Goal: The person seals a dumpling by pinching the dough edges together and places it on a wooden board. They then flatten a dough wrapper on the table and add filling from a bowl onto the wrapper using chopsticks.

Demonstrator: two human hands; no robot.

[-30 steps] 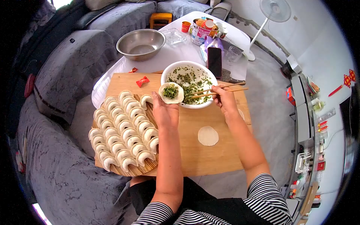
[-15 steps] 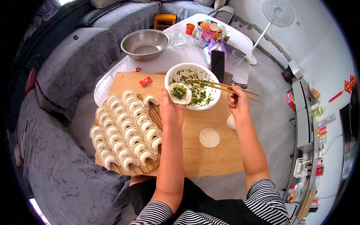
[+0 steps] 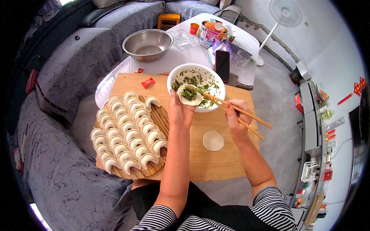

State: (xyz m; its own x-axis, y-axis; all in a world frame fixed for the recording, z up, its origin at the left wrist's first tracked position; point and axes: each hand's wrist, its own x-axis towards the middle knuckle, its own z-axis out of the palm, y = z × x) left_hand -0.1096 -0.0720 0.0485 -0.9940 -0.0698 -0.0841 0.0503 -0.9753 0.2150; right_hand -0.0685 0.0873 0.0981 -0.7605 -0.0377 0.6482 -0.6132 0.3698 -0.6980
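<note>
My left hand (image 3: pixel 180 113) cups a round dumpling wrapper (image 3: pixel 189 101) topped with chopped green filling (image 3: pixel 189 94), over the near edge of a white bowl (image 3: pixel 219 82). More green filling clings inside that bowl. In my right hand (image 3: pixel 239 115) is a pair of chopsticks (image 3: pixel 246 111), their tips at the right side of the filling on the wrapper. A second wrapper (image 3: pixel 213 141) lies flat on the wooden board (image 3: pixel 196 161) between my forearms. To the left, folded dumplings (image 3: pixel 133 134) stand in rows on a round slatted tray (image 3: pixel 163 125).
Behind the board are a steel basin (image 3: pixel 148 46), a clear plastic tray (image 3: pixel 181 37), a red paper cup (image 3: pixel 194 28) and a filled tin (image 3: pixel 208 37). A phone (image 3: pixel 222 66) stands upright behind the bowl, beside a cleaver (image 3: pixel 239 81). A red wrapped sweet (image 3: pixel 148 82) lies on the board.
The chopsticks have moved from inside the bowl to the filling on the wrapper. My left hand has shifted slightly right with the wrapper, and my right hand has come closer and lower.
</note>
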